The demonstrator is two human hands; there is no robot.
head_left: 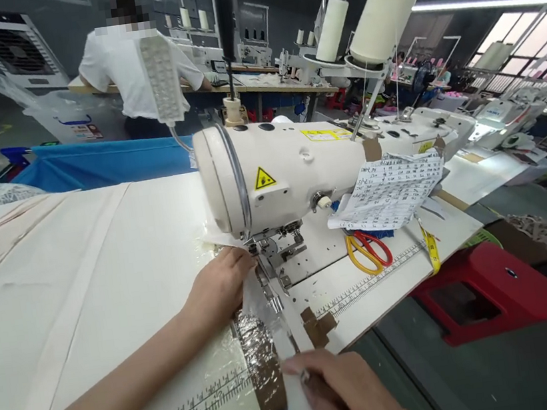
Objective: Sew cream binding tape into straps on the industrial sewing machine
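A white sewing machine (279,170) stands before me on the worktable. Beside its needle area, my left hand (223,282) is closed, its fingertips pressed together on thin white fabric (254,298) at the presser foot. A white strip (287,338) runs from a metal guide (272,292) toward the front edge. Down at that edge, my right hand (353,389) is closed around a slim metal tool (305,377) whose exact kind is unclear; the strip passes beneath these fingers. Some blur covers the right hand.
Scissors (368,252) with yellow and red handles lie right of the machine, near handwritten paper (387,193) and a yellow tape measure (431,248). Pale fabric pieces (0,234) lie at left. A red stool (491,290) stands at right. Another person (127,69) sits beyond the blue bin (111,160).
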